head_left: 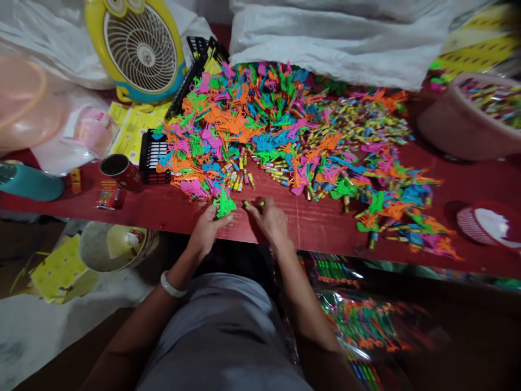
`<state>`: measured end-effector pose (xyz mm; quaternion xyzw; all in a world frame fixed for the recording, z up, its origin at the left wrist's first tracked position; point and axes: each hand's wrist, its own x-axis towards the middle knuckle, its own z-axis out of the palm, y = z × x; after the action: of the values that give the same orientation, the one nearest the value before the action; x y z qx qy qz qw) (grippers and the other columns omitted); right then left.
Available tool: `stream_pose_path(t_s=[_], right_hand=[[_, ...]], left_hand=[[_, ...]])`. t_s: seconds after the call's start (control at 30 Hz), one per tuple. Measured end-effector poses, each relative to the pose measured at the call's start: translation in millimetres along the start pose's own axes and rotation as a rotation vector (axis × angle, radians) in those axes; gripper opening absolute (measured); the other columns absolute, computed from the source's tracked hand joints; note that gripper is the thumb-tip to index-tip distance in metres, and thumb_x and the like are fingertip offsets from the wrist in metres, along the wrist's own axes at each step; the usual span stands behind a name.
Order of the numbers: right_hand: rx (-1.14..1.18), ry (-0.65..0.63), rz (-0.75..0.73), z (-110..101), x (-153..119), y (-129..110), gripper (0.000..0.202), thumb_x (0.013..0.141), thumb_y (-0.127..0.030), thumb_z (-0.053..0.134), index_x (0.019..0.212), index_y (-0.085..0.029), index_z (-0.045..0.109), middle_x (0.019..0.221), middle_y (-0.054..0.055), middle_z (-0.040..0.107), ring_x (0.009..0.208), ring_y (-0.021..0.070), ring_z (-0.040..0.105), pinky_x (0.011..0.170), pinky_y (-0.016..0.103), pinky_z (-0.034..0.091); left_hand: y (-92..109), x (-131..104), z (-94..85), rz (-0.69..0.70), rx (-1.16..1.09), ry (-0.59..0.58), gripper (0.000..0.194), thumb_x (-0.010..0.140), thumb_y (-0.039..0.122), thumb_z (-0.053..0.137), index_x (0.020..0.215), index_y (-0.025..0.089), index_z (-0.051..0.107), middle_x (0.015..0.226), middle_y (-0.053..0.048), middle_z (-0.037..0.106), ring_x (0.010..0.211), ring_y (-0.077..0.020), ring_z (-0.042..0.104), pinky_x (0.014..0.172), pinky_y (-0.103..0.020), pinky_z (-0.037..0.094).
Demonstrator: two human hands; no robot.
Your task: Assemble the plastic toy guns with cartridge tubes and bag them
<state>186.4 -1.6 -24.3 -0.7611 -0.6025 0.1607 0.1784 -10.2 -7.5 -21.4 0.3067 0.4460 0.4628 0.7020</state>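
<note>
Near the table's front edge, my left hand [207, 228] is closed on a bright green plastic toy piece [224, 204] with a perforated lower part. To its right, my right hand [272, 220] is low over the red tabletop, its fingers curled. A small yellow-wrapped tube [261, 204] shows at those fingers, and another yellow end is by the thumb tip. Just beyond both hands lie loose small wrapped tubes [240, 176] in yellow and other colours. Behind them spreads a large heap of orange, green, pink and blue plastic pieces [232, 122].
A black basket [155, 157], brown can [122, 172], teal bottle [32, 181] and yellow fan [142, 49] stand left. A pink tub [451, 122] of wrapped tubes and a round pink-rimmed container [474, 225] are right. Below are a bucket [97, 255] and bagged coloured pieces [362, 320].
</note>
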Motion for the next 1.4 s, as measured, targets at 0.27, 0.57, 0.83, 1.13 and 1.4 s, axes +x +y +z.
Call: stream_pose_path(t_s=[0.27,0.57,0.83,1.13,1.4], right_hand=[[0.760,-0.016,-0.092,25,-11,-24,0.033,0.095,-0.055,0.049,0.096,-0.022,0.053,0.077,0.002,0.067,0.064,0.0179,0.063,0.064,0.029,0.047],[0.753,-0.080,-0.193,24,-18,-31,0.027,0.090,-0.047,0.056,0.081,-0.022,0.058,0.071,-0.002,0.055,0.067,0.0155,0.051,0.064,0.027,0.043],[0.647,-0.168,-0.306,11,-19,-25,0.030,0.095,-0.046,0.053,0.104,-0.021,0.066,0.096,0.006,0.071,0.087,0.0212,0.066,0.081,0.033,0.051],[0.667,-0.174,-0.283,26,-35,-20,0.033,0.095,-0.048,0.054,0.110,-0.023,0.070,0.108,0.009,0.075,0.099,0.0261,0.070,0.092,0.042,0.054],[0.502,-0.049,-0.302,36,-50,-35,0.031,0.095,-0.034,0.047,0.113,-0.024,0.069,0.111,0.012,0.075,0.103,0.0283,0.071,0.090,0.041,0.057]], left_hand=[[-7,4,3.6,0.061,-0.041,0.050,0.037,0.063,0.033,0.086,0.092,0.016,0.069,0.082,0.000,0.069,0.070,-0.0118,0.060,0.070,-0.027,0.050],[12,-2,-0.1,-0.009,0.144,-0.247,0.042,0.065,0.032,0.088,0.101,0.018,0.074,0.101,-0.004,0.075,0.098,-0.0208,0.066,0.095,-0.034,0.049],[19,-2,1.5,-0.029,0.037,0.030,0.042,0.062,0.046,0.087,0.086,0.016,0.072,0.083,-0.003,0.071,0.072,-0.0158,0.065,0.071,-0.032,0.057],[10,0,10.3,0.054,-0.074,0.163,0.036,0.063,0.040,0.086,0.086,0.016,0.072,0.083,-0.001,0.072,0.076,-0.0140,0.062,0.077,-0.029,0.052],[2,-5,16.2,0.234,0.084,0.240,0.021,0.078,0.036,0.075,0.090,0.019,0.070,0.085,0.001,0.070,0.080,-0.0136,0.061,0.080,-0.026,0.048]])
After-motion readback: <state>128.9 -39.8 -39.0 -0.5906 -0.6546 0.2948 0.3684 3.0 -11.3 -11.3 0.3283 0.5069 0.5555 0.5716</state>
